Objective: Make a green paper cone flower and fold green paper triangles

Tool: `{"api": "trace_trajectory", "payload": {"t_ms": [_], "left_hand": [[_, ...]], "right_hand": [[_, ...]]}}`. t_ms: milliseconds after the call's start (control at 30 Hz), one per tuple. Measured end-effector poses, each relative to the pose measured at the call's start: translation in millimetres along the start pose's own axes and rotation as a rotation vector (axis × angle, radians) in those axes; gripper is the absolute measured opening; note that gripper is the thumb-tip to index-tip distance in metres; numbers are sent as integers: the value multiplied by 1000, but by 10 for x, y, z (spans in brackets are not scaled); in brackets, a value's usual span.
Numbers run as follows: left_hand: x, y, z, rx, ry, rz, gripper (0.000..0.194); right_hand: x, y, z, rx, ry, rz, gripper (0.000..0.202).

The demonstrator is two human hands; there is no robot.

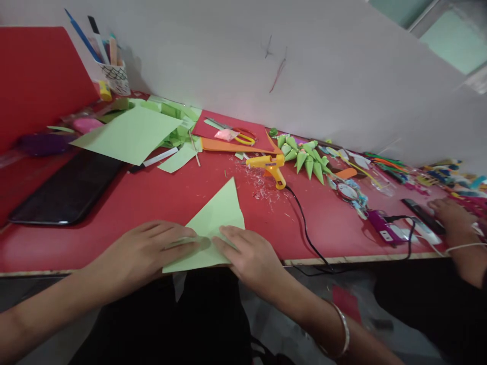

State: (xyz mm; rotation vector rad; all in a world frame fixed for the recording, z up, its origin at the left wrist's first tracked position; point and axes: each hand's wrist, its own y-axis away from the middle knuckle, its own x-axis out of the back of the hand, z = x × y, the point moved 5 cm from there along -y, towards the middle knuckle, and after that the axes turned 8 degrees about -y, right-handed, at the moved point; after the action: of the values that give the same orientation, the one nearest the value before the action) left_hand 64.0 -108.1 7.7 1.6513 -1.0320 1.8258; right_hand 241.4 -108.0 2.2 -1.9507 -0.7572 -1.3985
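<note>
A light green sheet of paper (218, 215), folded to a pointed shape, lies at the front edge of the red table, its tip facing away from me. My left hand (162, 248) grips its left side, fingers bent over the surface and thumb out of sight. From the right, my right hand (253, 256) holds the same paper, its fingertips pressing near the middle. The fingertips of both hands are close together. Beyond the paper lies a yellow hot glue gun (268, 167), its black cord running to the table edge.
A black phone (70, 187) and green sheets (131, 133) lie left. Scissors (243, 136) rest on red paper. Green paper cones (304, 156) stand behind the glue gun. A purple power adapter (386, 228) and another person's hand (452, 215) are at right. A pen cup (115, 78) stands behind.
</note>
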Motion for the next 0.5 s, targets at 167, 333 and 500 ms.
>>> {"api": "trace_trajectory", "payload": {"t_ms": [167,333,500], "left_hand": [[-64,104,-92,66,38,41,47],[-94,214,-229,207,144,6,40],[-82,134,-223,345,226,-24,29]], "right_hand": [[48,-29,81,47,-172,-63,47],[99,53,274,52,-258,35,39],[63,7,310,-31,-388,113,28]]}}
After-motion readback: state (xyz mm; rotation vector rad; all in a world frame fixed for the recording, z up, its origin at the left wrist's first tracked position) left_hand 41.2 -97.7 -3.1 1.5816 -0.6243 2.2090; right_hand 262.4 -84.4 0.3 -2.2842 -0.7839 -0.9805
